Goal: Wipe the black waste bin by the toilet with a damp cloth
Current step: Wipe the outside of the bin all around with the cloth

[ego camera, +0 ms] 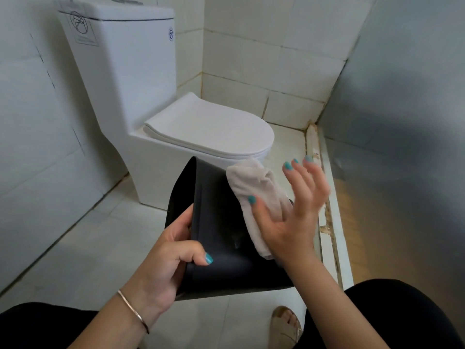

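The black waste bin [219,222] is tipped on its side in front of the toilet, its smooth outer wall facing up. My left hand [173,253] grips the bin's rim at the left, thumb curled over the edge. A pale beige cloth [254,195] lies on the bin's right side. My right hand [292,207] rests on the cloth with its fingers straight and spread, the thumb lying across the fabric. The bin's far side and inside are hidden.
A white toilet [156,117] with its lid down stands just behind the bin, against tiled walls. A raised white threshold [327,197] runs along the right. My sandalled foot [286,323] and dark-clothed knees sit at the bottom of the view on the tiled floor.
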A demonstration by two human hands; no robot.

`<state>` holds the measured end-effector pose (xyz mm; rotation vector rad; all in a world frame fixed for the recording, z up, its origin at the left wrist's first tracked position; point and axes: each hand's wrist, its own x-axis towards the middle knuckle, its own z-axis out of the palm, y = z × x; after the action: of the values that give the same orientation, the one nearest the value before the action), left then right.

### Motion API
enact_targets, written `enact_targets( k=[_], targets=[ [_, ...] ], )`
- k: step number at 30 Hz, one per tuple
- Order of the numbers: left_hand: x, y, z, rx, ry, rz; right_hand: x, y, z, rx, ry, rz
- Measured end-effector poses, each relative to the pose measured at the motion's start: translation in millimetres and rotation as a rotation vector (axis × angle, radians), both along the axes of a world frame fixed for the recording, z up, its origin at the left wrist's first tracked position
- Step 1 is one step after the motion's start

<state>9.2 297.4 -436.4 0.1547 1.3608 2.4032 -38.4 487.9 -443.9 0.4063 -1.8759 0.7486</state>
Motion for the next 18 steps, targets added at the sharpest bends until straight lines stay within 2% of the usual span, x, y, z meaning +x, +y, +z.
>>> enact_targets(
  k=[2,5,8,12,15,18],
  targets=[
    [1,-1,0,0.003,-0.009,-0.018,1,1,-3,-0.096,0.058,-0.034],
    [3,-2,0,-0.007,-0.014,-0.023,1,5,-7,-0.116,-0.131,-0.066],
    [4,-4,2,0.015,-0.024,-0.009,4,10,-3,0.035,-0.294,-0.029],
    [5,-7,4,-0.018,0.012,-0.011,10,18,7,0.203,-0.630,0.167],
    [3,-4,7,-0.045,0.079,-0.009,6,15,8,0.229,-0.647,0.160],
    [-1,-4,8,-0.053,0.114,-0.013,8,-2,1,0.213,-0.495,0.154]
  ],
)
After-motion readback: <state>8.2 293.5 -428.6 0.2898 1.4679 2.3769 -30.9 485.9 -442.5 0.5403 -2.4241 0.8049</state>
